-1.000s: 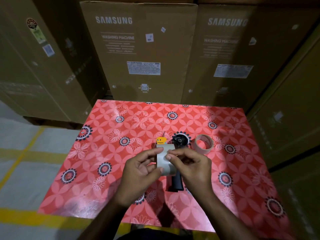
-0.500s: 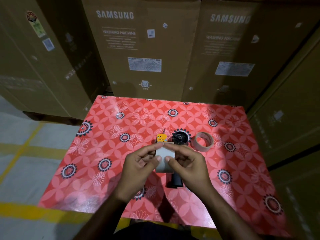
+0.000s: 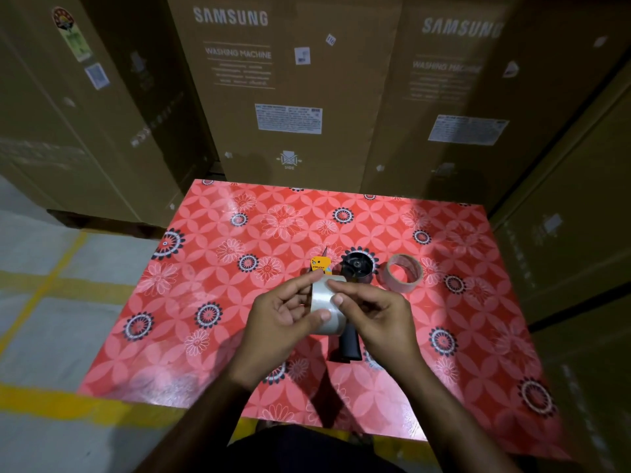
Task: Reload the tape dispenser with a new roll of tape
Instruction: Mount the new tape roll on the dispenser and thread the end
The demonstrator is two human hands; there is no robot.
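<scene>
From the head view, we see both forearms reaching over the red floral counter [image 3: 211, 336], left hand [image 3: 280, 315] and right hand [image 3: 379, 322] pinching the new tape roll [image 3: 326, 302] between them, above the black tape dispenser [image 3: 355, 268]; an empty core [image 3: 403, 273] lies just beside.

Mid-bench [image 3: 218, 302], both hands hold a tape roll [image 3: 327, 305] above the tape dispenser [image 3: 353, 268]; a second roll [image 3: 404, 275] lies right of it; cartons [image 3: 290, 97] stand behind the far edge.
</scene>
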